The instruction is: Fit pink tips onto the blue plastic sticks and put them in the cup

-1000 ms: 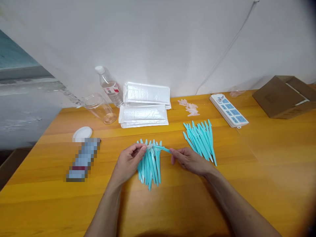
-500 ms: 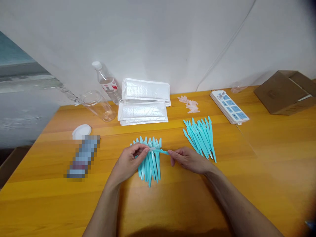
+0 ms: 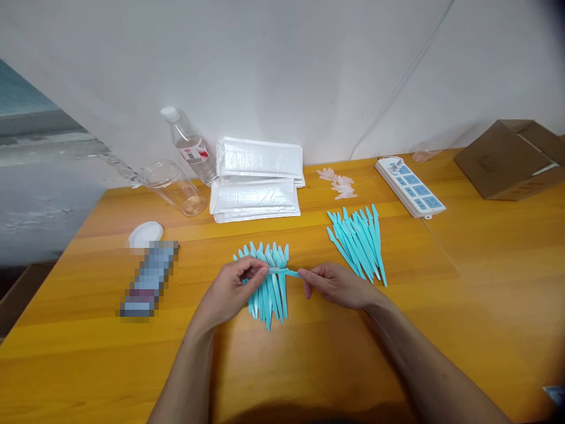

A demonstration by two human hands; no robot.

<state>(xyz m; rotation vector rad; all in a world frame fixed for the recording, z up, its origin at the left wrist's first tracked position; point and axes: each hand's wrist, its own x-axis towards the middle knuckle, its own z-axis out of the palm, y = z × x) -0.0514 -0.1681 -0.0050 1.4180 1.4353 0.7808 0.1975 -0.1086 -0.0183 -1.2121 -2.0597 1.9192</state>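
Between my hands, a turquoise eyebrow razor (image 3: 291, 273) is held level. My right hand (image 3: 333, 284) pinches its handle end. At the blade end, my left hand (image 3: 241, 288) pinches a small translucent cap (image 3: 274, 270), which lies along the blade; whether it is fully seated I cannot tell. Below and behind my left hand lies a row of turquoise razors (image 3: 267, 300), several with pale caps at their tips. To the right lies a second pile of turquoise razors (image 3: 358, 241). Small translucent pinkish caps (image 3: 342, 184) are heaped farther back.
White padded mailers (image 3: 256, 197) are stacked by the wall, beside a plastic bottle (image 3: 194, 150) and a clear jar (image 3: 176, 188). A white lid (image 3: 145, 234) and a blurred-out phone-like object (image 3: 148, 280) lie at left. A power strip (image 3: 410, 187) and cardboard box (image 3: 507, 162) stand at right.
My left hand and the cap have come slightly closer along the razor's blade, so less of the cap sticks out apart from it. My right hand keeps its pinch almost unmoved.
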